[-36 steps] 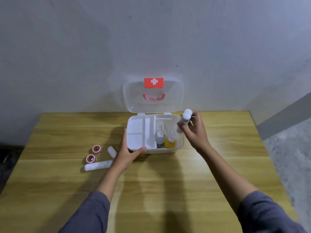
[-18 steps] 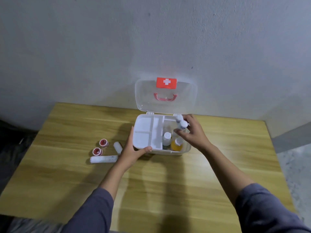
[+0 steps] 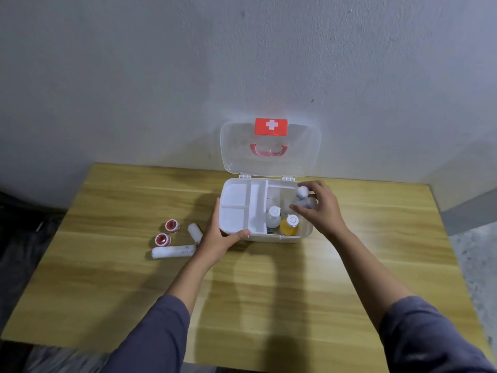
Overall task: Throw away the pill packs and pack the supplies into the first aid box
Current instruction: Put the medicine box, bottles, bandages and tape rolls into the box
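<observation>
**Bottle going into the right bay of the first aid box**

White-capped bottle [image 3: 303, 196]: inside the right-hand compartment of the first aid box [image 3: 269, 236], near the back right corner. Long axis tilted, cap toward the hinge side, body running down toward the person. Not yet standing free.

Right hand [image 3: 321, 208]: curled around the bottle from the right and front, fingers closed on it; thumb side partly hidden, so how firm the hold is cannot be judged. Grip sits directly over the thing, so the coming move looks like a short downward settle, then let go.

Neighbours in the same bay: a white bottle [image 3: 273, 218] and an orange bottle [image 3: 290, 224], both upright, just in front of the held one. Open room lies behind them, against the back wall. Tipping either is the risk.

Left hand [image 3: 224, 236]: clasped on the box's front left corner, thumb along the front wall, steadying it. The left divided tray [image 3: 234, 204] looks empty.

Lid [image 3: 270, 146] stands open, upright against the wall, clear of both hands.

Still on the table [image 3: 269, 292], left of the box and nearer the left hand: two red-capped small jars [image 3: 172, 226], [image 3: 162, 239], a short white roll [image 3: 195, 232], a long white roll [image 3: 173, 251] lying crosswise. No pill packs in view.
</observation>
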A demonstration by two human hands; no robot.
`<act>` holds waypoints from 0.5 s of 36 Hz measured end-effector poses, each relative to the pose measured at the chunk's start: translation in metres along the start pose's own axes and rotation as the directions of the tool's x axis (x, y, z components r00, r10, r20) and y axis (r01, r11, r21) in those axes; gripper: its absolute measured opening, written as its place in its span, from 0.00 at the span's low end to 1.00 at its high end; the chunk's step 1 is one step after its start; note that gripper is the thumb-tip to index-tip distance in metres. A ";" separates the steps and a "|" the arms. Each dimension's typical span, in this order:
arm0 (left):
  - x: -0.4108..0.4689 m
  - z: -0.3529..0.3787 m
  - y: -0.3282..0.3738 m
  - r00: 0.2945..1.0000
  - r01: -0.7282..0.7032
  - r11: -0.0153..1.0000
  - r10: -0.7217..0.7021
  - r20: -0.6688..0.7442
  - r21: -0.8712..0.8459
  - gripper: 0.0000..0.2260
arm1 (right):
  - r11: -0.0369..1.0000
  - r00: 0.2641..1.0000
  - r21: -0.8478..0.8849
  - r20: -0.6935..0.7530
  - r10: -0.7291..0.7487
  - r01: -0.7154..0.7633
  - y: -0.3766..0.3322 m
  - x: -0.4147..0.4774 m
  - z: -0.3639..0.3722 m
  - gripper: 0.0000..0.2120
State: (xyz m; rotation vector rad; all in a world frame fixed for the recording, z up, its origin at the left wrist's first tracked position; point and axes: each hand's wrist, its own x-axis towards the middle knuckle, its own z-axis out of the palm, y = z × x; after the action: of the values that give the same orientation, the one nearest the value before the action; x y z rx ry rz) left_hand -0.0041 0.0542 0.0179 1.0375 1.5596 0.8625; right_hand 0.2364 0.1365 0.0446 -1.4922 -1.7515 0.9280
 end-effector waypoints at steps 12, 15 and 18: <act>0.002 -0.001 -0.009 0.998 -0.055 0.996 0.057 -0.020 0.069 0.49 | 0.975 0.956 0.118 -0.207 0.209 -0.188 -0.001 -0.024 0.018 0.16; 0.001 -0.002 -0.009 0.998 -0.065 0.995 0.065 -0.007 0.075 0.48 | 0.947 0.934 0.195 -0.204 0.294 -0.255 -0.002 -0.029 0.024 0.18; -0.002 -0.011 -0.009 0.997 -0.069 0.995 0.068 0.024 0.078 0.41 | 0.933 0.913 0.222 -0.237 0.332 -0.282 -0.005 -0.031 0.028 0.17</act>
State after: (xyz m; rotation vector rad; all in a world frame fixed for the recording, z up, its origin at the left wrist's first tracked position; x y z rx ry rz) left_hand -0.0164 0.0492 0.0127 1.1588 1.5584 0.8397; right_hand 0.2148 0.1026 0.0328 -1.7117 -1.2215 0.9576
